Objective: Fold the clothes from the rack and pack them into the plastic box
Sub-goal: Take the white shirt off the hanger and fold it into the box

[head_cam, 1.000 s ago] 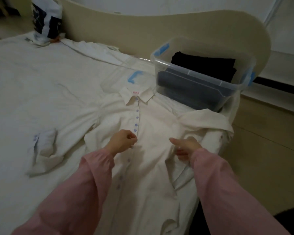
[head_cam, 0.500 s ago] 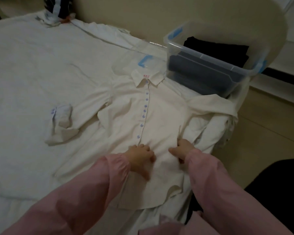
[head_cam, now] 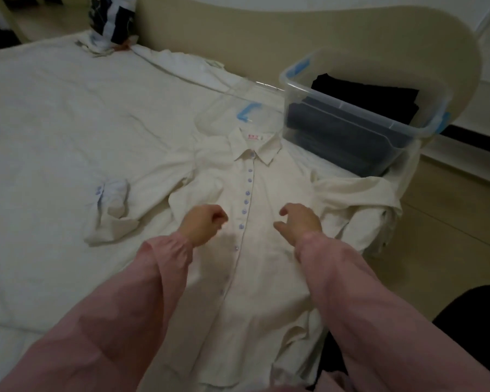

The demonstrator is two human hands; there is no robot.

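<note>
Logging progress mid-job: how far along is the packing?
Done: dark folded clothes lie in the plastic box. In hand: the white shirt lies spread out, buttoned, unfolded, with left hand and right hand over its front. Left: fold and pack it.

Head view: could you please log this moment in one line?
shirt face-up, buttoned | left hand curled, empty | right hand open | box part-filled

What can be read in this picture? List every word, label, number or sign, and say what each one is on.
Collar label inside the white shirt: red print, too small and blurred to read.
Dark blue and white bag at the far end of the bed: patterned, no letters can be made out.
Plastic box and its clear lid: only blue clips, no writing visible.
Nothing else in view carries text.
</note>
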